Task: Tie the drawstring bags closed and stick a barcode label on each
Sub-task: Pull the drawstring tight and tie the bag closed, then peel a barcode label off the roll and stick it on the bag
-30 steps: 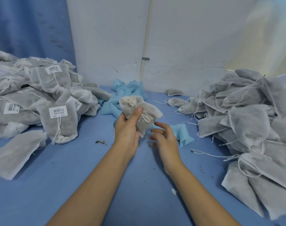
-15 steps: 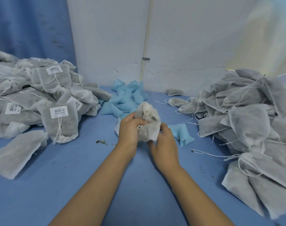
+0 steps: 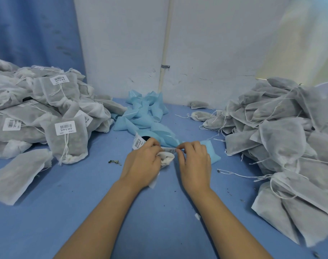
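Centrally, left hand (image 3: pixel 142 163) fingers gripping bag (image 3: pixel 167 158), mouth pointing right, right hand (image 3: pixel 194 161) fingers pinching label (image 3: pixel 170 150)

free: bare desk (image 3: pixel 84 212) in front of blue heap (image 3: pixel 144 116), a lane open to the near edge | left of heap: labelled pile (image 3: pixel 47 113) just beside it, blocks | right of heap: unlabelled pile (image 3: pixel 281 137) blocks, strings (image 3: pixel 241 175) trail into lane | front-left of heap: flat bag (image 3: pixel 17 174), leaf bit (image 3: pixel 114 162) | behind heap: wall (image 3: pixel 206 53)
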`<state>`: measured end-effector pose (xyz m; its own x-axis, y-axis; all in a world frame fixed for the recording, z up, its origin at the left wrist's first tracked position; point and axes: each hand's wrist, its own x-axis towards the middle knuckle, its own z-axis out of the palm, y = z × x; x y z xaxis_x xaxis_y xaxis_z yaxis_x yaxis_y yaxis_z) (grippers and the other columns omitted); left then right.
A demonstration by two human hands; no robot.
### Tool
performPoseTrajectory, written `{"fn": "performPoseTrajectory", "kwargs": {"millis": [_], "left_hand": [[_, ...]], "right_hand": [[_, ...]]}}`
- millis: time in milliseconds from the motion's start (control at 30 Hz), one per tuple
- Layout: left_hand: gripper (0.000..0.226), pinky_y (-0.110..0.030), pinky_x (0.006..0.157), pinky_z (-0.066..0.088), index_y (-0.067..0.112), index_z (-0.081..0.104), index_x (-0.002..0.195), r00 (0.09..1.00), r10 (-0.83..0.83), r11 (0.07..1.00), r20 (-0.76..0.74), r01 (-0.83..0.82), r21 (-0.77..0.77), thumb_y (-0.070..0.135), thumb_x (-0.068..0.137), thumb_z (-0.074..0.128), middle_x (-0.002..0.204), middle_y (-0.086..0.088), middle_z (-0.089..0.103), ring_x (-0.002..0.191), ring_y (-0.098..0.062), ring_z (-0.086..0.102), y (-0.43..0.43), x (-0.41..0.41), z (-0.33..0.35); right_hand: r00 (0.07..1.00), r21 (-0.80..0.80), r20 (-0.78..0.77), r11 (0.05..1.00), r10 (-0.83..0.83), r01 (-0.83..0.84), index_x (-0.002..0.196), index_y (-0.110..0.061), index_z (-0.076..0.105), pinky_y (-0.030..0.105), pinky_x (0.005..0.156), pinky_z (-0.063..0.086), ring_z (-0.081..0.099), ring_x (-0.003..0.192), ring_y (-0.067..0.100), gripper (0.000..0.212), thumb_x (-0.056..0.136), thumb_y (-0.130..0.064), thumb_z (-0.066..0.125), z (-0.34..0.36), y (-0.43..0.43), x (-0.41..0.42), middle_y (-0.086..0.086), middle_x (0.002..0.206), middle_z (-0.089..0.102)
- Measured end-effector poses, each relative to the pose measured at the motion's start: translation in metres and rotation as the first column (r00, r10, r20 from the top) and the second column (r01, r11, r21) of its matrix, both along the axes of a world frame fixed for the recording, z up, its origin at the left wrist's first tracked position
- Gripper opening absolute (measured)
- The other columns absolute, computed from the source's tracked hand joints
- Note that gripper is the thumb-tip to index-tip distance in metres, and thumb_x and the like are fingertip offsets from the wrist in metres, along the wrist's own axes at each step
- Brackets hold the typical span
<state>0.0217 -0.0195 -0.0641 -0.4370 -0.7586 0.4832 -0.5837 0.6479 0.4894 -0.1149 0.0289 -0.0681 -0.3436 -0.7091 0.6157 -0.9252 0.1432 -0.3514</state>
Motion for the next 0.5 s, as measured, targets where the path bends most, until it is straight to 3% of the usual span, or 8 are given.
{"fn": "performPoseTrajectory", "kwargs": {"millis": [67,133,200,267,367,500], "left_hand": [[0.03,-0.037,0.068,0.046,0.014,0.069,0.102,0.999,-0.022,1.0,-0.044,0.022,0.004,0.014,0.088,0.041,0.11,0.009,0.054,0.084,-0.02,0.055,0.0005,0.0014,-0.0021],[0.038,-0.036,0.072,0.046,0.016,0.07,0.104,0.994,-0.051,0.998,-0.099,0.055,0.039,0.017,0.085,0.037,0.11,0.01,0.056,0.088,-0.015,0.055,0.0009,0.0022,-0.0031],[0.045,-0.035,0.077,0.045,0.016,0.071,0.104,0.983,-0.071,0.993,-0.169,0.086,0.083,0.02,0.08,0.033,0.11,0.012,0.056,0.091,-0.01,0.053,0.0005,0.0034,-0.0039],[0.048,-0.033,0.079,0.044,0.016,0.07,0.105,0.978,-0.087,0.99,-0.187,0.106,0.098,0.02,0.077,0.032,0.109,0.015,0.056,0.092,-0.009,0.053,-0.0003,0.0043,-0.0051],[0.046,-0.033,0.082,0.045,0.016,0.07,0.103,0.968,-0.131,0.98,-0.214,0.158,0.118,0.018,0.076,0.033,0.102,0.023,0.053,0.093,-0.006,0.053,-0.001,0.0031,-0.0068],[0.044,-0.04,0.087,0.047,0.015,0.073,0.098,0.927,-0.162,0.947,-0.338,0.242,0.21,0.014,0.073,0.037,0.097,0.022,0.06,0.096,-0.011,0.058,-0.0029,0.0031,-0.0065]], "right_hand": [[0.999,0.021,0.034,0.999,0.028,-0.028,0.103,-0.014,0.065,0.035,0.081,0.036,0.05,0.097,0.025,0.016,0.097,-0.023,0.053,-0.0008,-0.0006,-0.0014,0.004,0.102,0.058],[0.981,-0.032,0.162,0.994,0.107,-0.103,0.109,-0.014,0.062,0.027,0.082,0.037,0.053,0.099,0.021,0.016,0.097,-0.018,0.052,-0.0016,0.0001,-0.0017,0.001,0.103,0.061],[0.887,-0.107,0.414,0.979,0.205,-0.176,0.122,-0.014,0.054,0.013,0.076,0.038,0.057,0.095,0.011,0.026,0.096,-0.014,0.053,-0.0025,0.0014,-0.0005,-0.005,0.102,0.062],[0.735,-0.139,0.621,0.961,0.272,-0.239,0.126,-0.016,0.049,0.004,0.077,0.04,0.059,0.092,0.004,0.033,0.095,-0.009,0.055,-0.0039,0.0007,0.0009,-0.004,0.107,0.065],[0.558,-0.128,0.763,0.923,0.325,-0.362,0.126,-0.012,0.053,0.014,0.093,0.044,0.059,0.109,0.006,0.035,0.093,-0.001,0.055,-0.0056,-0.0026,0.0029,0.001,0.122,0.063],[0.499,-0.194,0.763,0.882,0.41,-0.429,0.112,-0.017,0.063,0.014,0.089,0.047,0.062,0.099,-0.006,0.027,0.092,-0.002,0.058,-0.004,-0.004,0.0021,-0.007,0.11,0.067]]}}
